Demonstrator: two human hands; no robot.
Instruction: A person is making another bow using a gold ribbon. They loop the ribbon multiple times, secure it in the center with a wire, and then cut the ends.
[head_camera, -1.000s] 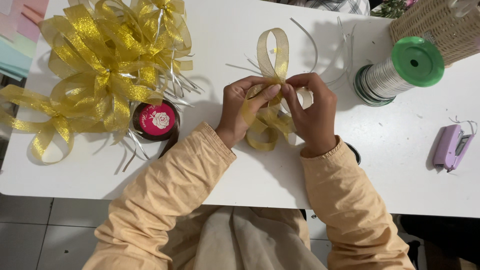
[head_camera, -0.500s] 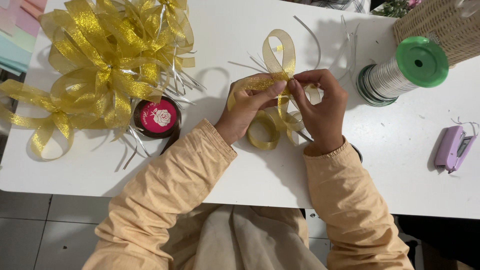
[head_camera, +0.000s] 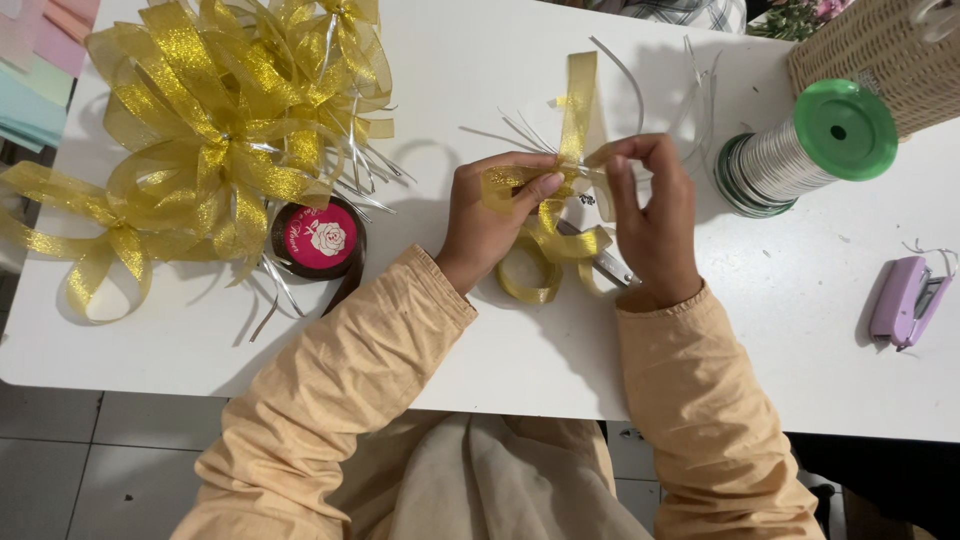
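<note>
Head view: left hand (head_camera: 490, 225) and right hand (head_camera: 655, 225) each grip pinched on the gold ribbon bow (head_camera: 548, 240).

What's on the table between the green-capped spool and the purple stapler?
Nothing: in the head view, only bare white table lies between the green-capped spool and the purple stapler.

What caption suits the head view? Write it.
Both hands pinch a sheer gold ribbon bow over a white table.
</note>
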